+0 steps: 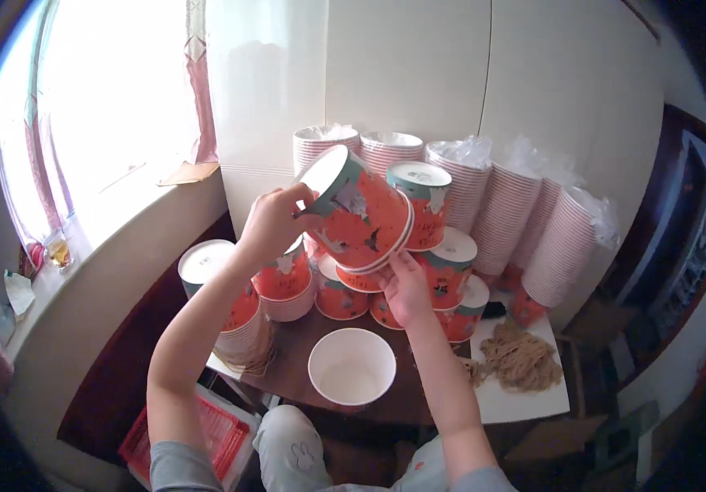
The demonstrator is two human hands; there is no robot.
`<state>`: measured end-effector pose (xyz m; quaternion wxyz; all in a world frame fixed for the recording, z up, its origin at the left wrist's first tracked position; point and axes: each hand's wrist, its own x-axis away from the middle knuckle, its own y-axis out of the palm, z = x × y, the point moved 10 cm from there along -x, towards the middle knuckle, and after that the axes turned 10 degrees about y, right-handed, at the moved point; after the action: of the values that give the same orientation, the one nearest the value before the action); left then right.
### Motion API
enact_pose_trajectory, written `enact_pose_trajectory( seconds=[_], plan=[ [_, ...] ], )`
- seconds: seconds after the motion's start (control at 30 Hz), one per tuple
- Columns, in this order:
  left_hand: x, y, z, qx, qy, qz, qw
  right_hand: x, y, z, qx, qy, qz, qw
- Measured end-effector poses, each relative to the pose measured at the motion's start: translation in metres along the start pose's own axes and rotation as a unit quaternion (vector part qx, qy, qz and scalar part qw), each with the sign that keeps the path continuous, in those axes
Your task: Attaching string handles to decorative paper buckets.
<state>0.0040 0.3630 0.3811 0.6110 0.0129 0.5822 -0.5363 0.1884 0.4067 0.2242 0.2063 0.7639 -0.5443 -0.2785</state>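
I take the open white paper bowl (pixel 351 366) on the dark round table (pixel 291 369) as my landmark and sweep from its left. Far left of it, at floor level, lies one flat red printed packet (pixel 218 426). Up and left of the bowl stands one stack of red patterned paper bowls under a white lid (pixel 207 262), with a band of tan string (pixel 246 354) around its base.

My left hand (pixel 275 223) is directly above the bowl, fingers closed around the rim end of the red-orange paper tub with white bird pattern (pixel 359 215), which I hold tilted on its side in the air. My right hand (pixel 406 287), just above and right of the bowl, presses up against the tub's lower edge, fingers curled on it. So both hands are gripping that one tub.

Behind it, above the bowl, I count roughly eight lidded red tubs (pixel 443 283) piled together, teal bands under white lids; some are hidden, so the count is loose.

Further back against the white wall (pixel 410 66), six tall stacks of white-and-red ribbed cups in clear plastic sleeves (pixel 505 217) lean rightward.

Right of the bowl, one heap of tan string (pixel 521 357) sits on a white board (pixel 525 402).
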Motion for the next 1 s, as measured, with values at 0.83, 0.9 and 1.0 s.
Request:
enact_pose_trajectory(
  seconds=[0.83, 0.9, 1.0],
  plan=[
    [0.131, 0.016, 0.015, -0.214, 0.179, -0.079, 0.957, 0.185, -0.154, -0.03, 0.146, -0.11, 0.211, 0.96],
    [0.143, 0.045, 0.011, -0.258, 0.222, -0.136, 0.93, 0.187, -0.174, -0.004, -0.006, -0.056, 0.228, 0.972],
    [0.165, 0.089, 0.008, -0.267, 0.289, -0.191, 0.899, 0.195, -0.2, 0.023, 0.006, -0.023, 0.244, 0.969]
  ],
)
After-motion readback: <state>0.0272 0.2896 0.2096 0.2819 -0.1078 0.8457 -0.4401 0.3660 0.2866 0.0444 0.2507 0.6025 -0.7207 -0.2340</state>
